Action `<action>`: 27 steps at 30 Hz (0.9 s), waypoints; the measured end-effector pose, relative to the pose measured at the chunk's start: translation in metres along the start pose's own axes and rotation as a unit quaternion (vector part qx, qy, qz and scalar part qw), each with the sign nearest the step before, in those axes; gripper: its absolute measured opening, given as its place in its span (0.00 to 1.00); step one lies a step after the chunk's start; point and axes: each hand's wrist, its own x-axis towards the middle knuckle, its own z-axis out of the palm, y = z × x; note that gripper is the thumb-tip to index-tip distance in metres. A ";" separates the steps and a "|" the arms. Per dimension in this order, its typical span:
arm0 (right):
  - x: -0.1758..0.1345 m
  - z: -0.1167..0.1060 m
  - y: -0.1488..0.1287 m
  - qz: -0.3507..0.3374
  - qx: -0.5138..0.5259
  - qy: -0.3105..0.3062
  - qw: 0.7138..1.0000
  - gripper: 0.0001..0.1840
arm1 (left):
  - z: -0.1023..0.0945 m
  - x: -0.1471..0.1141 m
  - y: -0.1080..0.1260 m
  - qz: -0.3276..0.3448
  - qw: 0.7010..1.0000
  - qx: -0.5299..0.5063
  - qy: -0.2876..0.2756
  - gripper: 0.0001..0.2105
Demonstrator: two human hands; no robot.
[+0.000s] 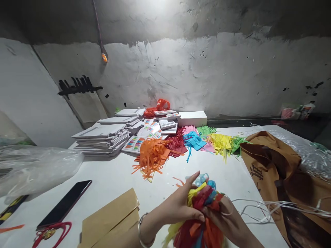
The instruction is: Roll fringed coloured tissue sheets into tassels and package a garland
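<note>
Both hands are closed round a bundle of coloured paper tassels (199, 230) at the front of the white table. Red, orange, yellow and blue strips stick out above and below my fingers. My left hand (181, 206), with a silver bangle at its wrist, grips the bundle from the left, thumb across its middle. My right hand (224, 217) holds it from the right, its fingers partly hidden by the strips. A thin white string (258, 206) runs from near my right hand toward the right. Beyond lie fringed paper piles: orange (153, 155), dark red (178, 143), blue (193, 139) and yellow (221, 142).
Stacks of white flat packs (100, 139) stand at the back left, beside a white box (192, 119). A phone (66, 203) and brown paper envelopes (111, 220) lie left. Clear plastic (51, 168) covers the left edge; a brown bag (271, 162) occupies the right.
</note>
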 end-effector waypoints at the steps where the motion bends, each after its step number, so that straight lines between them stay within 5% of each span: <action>1: -0.002 -0.002 0.000 0.003 0.025 -0.001 1.000 0.21 | 0.002 -0.003 -0.003 -0.025 1.000 -0.008 0.001 0.58; 7: -0.006 0.002 0.004 0.022 0.121 -0.025 0.992 0.44 | 0.026 -0.004 -0.014 -0.014 0.998 -0.052 0.023 0.57; 11: -0.008 0.007 -0.001 0.037 -0.011 0.019 0.999 0.27 | 0.028 -0.008 -0.009 0.029 0.992 0.123 0.004 0.52; 16: -0.017 0.004 0.004 0.000 -0.136 0.025 0.990 0.21 | -0.007 -0.024 0.028 0.057 0.956 0.288 -0.015 0.51; 19: -0.021 0.003 0.006 -0.055 -0.162 -0.018 0.985 0.20 | -0.016 -0.014 0.034 0.165 0.963 0.211 -0.037 0.55; 22: -0.023 0.004 0.003 -0.091 -0.159 -0.045 0.982 0.18 | -0.001 0.004 0.011 0.221 0.964 0.023 -0.150 0.59; 24: -0.025 0.004 -0.002 -0.096 -0.150 -0.037 0.983 0.18 | 0.017 0.009 -0.012 0.185 0.957 -0.123 -0.187 0.64; 27: -0.030 0.005 -0.007 -0.061 -0.118 0.033 0.991 0.17 | 0.045 0.005 -0.039 0.099 0.961 -0.214 -0.148 0.67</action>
